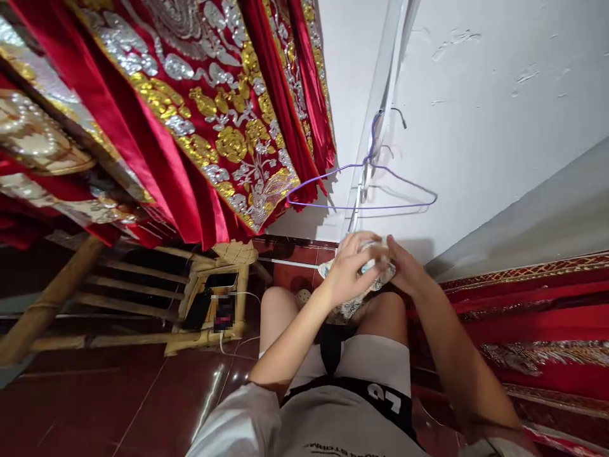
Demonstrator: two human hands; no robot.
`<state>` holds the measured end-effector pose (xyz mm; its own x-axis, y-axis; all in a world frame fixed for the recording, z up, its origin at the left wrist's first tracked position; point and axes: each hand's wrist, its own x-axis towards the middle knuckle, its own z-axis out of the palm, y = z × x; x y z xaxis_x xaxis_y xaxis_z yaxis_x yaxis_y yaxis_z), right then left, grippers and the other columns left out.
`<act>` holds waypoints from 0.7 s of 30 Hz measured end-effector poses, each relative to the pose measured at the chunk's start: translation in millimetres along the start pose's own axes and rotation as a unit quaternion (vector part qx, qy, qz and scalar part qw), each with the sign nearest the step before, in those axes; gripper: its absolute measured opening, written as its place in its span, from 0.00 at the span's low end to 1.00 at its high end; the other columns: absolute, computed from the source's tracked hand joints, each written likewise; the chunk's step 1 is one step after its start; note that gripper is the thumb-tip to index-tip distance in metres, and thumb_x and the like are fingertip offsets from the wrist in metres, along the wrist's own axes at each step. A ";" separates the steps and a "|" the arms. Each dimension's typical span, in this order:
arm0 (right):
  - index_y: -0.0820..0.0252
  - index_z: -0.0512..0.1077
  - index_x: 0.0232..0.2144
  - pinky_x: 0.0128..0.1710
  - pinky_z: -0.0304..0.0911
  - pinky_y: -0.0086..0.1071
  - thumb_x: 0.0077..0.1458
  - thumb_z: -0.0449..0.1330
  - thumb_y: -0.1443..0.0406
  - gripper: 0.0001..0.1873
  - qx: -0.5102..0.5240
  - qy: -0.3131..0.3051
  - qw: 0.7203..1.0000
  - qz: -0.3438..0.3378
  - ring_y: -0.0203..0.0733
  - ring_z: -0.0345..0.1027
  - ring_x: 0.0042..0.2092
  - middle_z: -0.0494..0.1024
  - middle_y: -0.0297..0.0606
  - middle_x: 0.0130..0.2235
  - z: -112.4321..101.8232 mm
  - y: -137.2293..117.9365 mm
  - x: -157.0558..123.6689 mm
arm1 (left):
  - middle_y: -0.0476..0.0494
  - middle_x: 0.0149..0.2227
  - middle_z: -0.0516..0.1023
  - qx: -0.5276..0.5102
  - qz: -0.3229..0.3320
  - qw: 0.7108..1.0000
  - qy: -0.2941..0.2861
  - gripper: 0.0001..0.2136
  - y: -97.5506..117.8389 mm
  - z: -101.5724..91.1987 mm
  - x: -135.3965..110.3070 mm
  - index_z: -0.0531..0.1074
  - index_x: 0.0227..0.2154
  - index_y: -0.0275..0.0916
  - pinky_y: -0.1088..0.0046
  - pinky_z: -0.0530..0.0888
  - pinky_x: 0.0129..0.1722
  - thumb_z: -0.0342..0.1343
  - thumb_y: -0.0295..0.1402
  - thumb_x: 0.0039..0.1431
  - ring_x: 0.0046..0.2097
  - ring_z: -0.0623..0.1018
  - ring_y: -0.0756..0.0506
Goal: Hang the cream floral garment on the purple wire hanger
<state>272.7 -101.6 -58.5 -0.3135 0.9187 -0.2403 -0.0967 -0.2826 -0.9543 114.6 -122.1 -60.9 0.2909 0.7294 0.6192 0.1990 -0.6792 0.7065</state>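
Note:
Between my knees is a bunched piece of white patterned cloth [351, 308] with bluish and tan marks. My left hand [352, 263] is closed over its top, fingers curled and slightly blurred. From the other side my right hand [404, 263] grips the same cloth, thumb upward, its fingers partly hidden behind the cloth and my left hand. Both hands meet close together in front of my lap. How the cloth is folded cannot be made out.
A purple wire hanger [364, 207] hangs by the white wall [476, 95] ahead. Red embroidered cloth [233, 120] drapes at upper left, above bamboo furniture [190, 292] carrying a phone [223, 314] with a white cable. More red trimmed fabric [547, 317] lies at right.

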 end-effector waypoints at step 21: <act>0.63 0.74 0.57 0.62 0.58 0.42 0.59 0.53 0.66 0.25 -0.314 0.145 0.917 -0.199 0.49 0.67 0.61 0.74 0.50 0.62 -41.8 -45.0 89.4 | 0.47 0.24 0.76 0.154 -0.225 0.904 -0.330 0.17 -62.0 -82.9 -47.7 0.73 0.24 0.40 0.65 0.72 0.44 0.56 0.47 0.62 0.27 0.73 0.45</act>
<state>288.5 4.8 -44.4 -0.0978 0.9751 0.1993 0.4421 0.2219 -0.8691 10.8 -107.9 -105.9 0.5908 0.7981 -0.1182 0.6577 -0.3916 0.6435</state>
